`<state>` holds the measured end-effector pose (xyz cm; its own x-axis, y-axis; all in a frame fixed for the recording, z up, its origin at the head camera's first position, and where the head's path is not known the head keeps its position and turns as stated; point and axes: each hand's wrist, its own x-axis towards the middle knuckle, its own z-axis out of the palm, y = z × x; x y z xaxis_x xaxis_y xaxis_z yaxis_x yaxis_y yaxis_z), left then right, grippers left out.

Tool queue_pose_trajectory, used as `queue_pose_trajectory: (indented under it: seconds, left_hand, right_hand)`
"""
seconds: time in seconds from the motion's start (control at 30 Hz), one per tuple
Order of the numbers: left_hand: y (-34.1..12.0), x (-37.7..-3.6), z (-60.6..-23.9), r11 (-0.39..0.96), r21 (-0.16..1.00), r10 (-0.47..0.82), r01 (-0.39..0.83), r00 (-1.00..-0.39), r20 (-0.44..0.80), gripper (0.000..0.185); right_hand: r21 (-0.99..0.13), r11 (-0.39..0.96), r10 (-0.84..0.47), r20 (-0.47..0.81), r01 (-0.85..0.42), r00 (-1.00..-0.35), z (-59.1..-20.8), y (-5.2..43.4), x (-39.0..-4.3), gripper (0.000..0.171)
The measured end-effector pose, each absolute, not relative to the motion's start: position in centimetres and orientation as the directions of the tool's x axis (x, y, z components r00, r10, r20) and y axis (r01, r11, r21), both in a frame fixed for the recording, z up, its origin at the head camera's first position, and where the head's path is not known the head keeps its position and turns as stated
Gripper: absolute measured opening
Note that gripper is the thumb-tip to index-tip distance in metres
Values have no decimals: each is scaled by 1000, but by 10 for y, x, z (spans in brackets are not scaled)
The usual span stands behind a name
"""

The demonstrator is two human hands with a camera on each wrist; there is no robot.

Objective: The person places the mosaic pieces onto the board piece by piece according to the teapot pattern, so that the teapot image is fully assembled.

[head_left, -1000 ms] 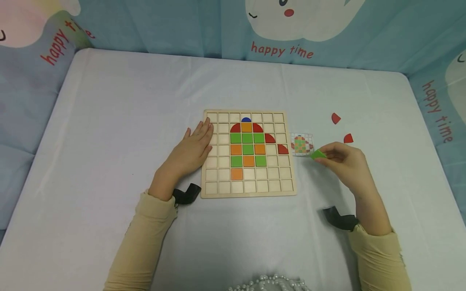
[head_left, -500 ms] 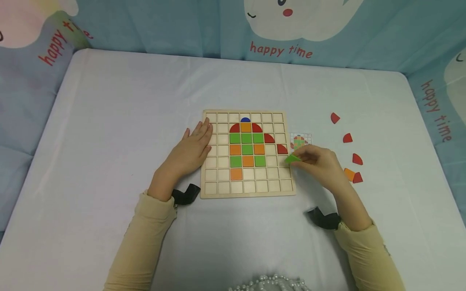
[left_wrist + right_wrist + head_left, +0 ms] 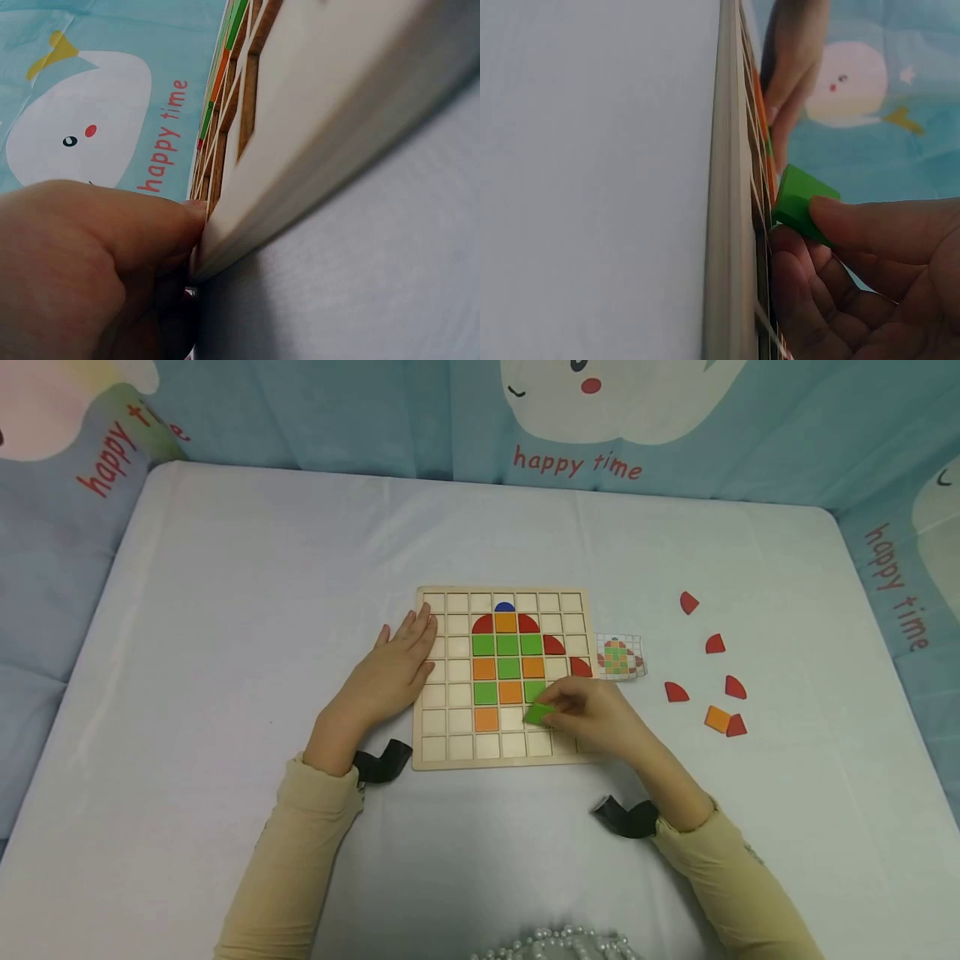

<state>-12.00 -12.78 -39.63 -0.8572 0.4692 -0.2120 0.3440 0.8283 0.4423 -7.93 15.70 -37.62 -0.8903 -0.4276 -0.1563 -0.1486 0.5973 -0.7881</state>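
A wooden grid board (image 3: 437,748) lies flat on the table, with green and orange squares, red quarter-circles and one blue half-circle in its cells. My left hand (image 3: 384,675) rests along the board's left side, fingers stretched out; its thumb (image 3: 169,221) touches the rim in the left wrist view. Over the lower right part of the board, my right hand (image 3: 596,714) pinches a green square tile (image 3: 799,199) between thumb and fingers. The tile is tilted, just below the lowest green square on the right. Some right-hand cells are hidden under that hand.
A small pattern card (image 3: 619,660) lies against the board's right side. Farther right are several loose red quarter-circles (image 3: 689,602) and an orange square (image 3: 717,719). Pearl beads (image 3: 555,943) show at the bottom edge. A printed curtain (image 3: 360,418) borders the table.
My right hand has carried the green tile leftward from beside the card to over the board, uncovering loose red and orange pieces. The left hand has stayed in place.
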Motion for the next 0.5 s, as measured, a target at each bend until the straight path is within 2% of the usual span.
queue_pose_trajectory:
  seconds: [0.5]
  left_hand:
    - [-128, -120, -396, 821, 448, 474, 353, -859, -194, 57]
  right_hand:
    - [-789, 577, -490, -130, -209, -862, -375, 135, -86, 10]
